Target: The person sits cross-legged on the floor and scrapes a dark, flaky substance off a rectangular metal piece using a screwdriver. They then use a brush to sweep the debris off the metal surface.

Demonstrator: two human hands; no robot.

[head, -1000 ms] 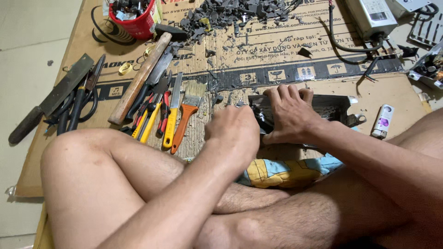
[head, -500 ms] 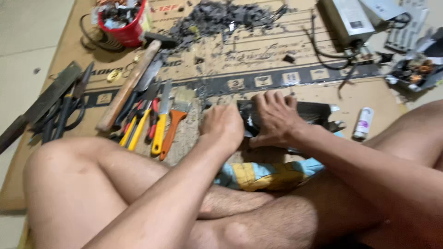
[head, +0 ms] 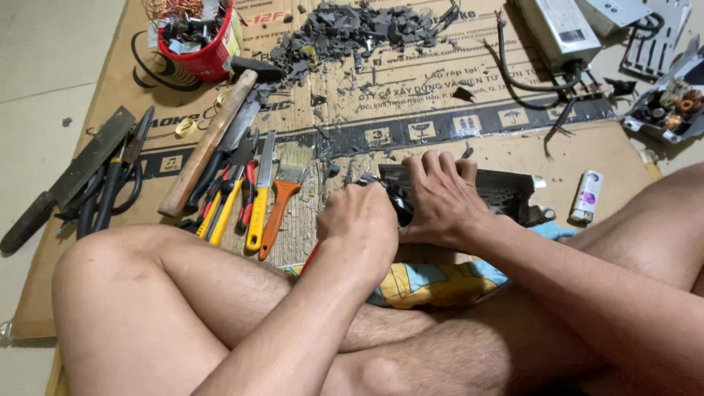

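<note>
I sit cross-legged on a cardboard sheet [head: 455,88]. A dark metal electronic casing [head: 506,192] lies in front of my legs. My right hand [head: 440,199] presses down on its left end, fingers spread over the top. My left hand [head: 361,224] is closed in a fist around a red-handled tool [head: 311,258], whose metal tip [head: 368,180] meets the casing's left edge. Most of the tool is hidden in the fist. A yellow and blue cloth [head: 433,282] lies under my forearms.
Left of the hands lie an orange-handled paintbrush [head: 282,198], yellow-handled screwdrivers [head: 257,213], a wooden-handled hammer [head: 209,139] and black shears [head: 110,183]. A red can of copper wire [head: 196,48], grey debris [head: 352,29], a silver power unit [head: 557,29] and a white lighter [head: 587,196] lie around.
Both hands stay at the casing. My left fist has shifted slightly toward its left edge, and the head view has swayed left and back.
</note>
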